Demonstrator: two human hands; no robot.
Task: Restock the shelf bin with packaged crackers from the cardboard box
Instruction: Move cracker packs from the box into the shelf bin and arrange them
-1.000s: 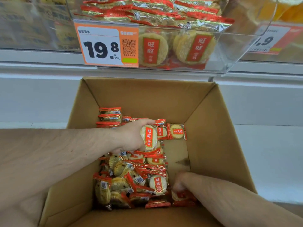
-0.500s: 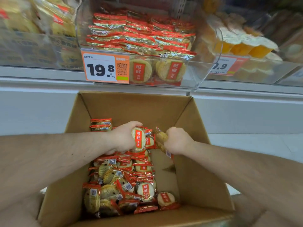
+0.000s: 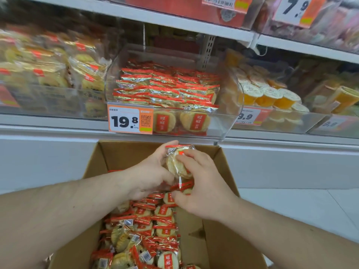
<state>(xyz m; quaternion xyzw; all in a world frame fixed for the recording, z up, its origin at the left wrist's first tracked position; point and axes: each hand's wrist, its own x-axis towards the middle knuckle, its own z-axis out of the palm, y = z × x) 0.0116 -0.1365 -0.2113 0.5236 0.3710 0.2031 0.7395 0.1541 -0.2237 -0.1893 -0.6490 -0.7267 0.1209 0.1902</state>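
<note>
Over an open cardboard box [image 3: 124, 156], the left hand [image 3: 147, 175] and right hand [image 3: 204, 189] together hold a small stack of cracker packets [image 3: 177, 164], fingers curled around it. Each packet is clear wrap with red ends around a round pale cracker. More packets [image 3: 147, 230] fill the box's left side. Above, the clear shelf bin [image 3: 225, 123] holds layered rows of them.
</note>
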